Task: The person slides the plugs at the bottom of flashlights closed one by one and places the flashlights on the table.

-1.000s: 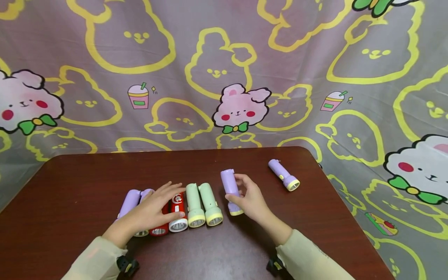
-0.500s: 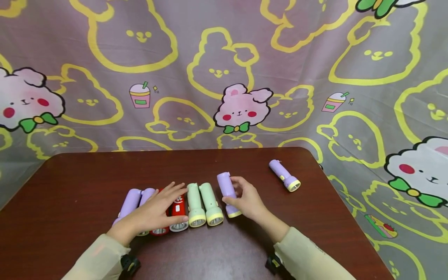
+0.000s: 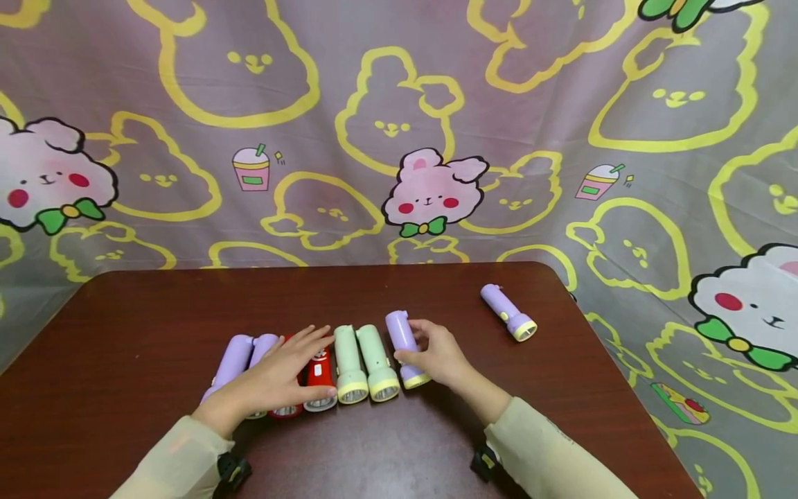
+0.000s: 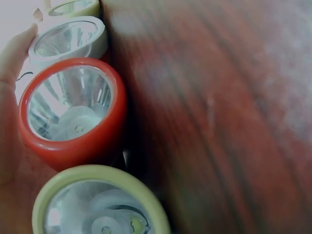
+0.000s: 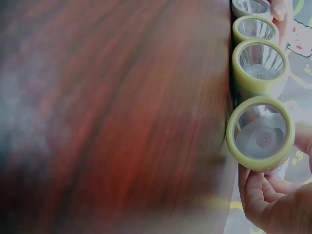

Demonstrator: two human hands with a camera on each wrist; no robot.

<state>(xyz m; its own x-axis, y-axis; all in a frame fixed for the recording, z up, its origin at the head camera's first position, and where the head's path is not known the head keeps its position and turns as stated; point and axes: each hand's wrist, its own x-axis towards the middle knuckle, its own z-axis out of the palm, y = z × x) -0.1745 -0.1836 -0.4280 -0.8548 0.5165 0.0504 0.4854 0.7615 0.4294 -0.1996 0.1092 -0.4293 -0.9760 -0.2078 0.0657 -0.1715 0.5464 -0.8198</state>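
Note:
In the head view my right hand grips a purple flashlight between thumb and fingers, its yellow-rimmed lens end toward me. The right wrist view shows that lens end beside the row. Left of it lie two pale green flashlights, side by side. My left hand rests over the row's left part with fingers extended, thumb by the white-rimmed red flashlight. Partly hidden under this hand are another red flashlight and two purple flashlights.
One more purple flashlight lies apart at the back right of the dark brown table. Behind the table's far edge hangs a cartoon-printed curtain. Both wrists wear dark camera bands.
My right hand has brought the purple flashlight leftward and slightly nearer, up beside the green ones. The left hand has stayed on the row almost unmoved.

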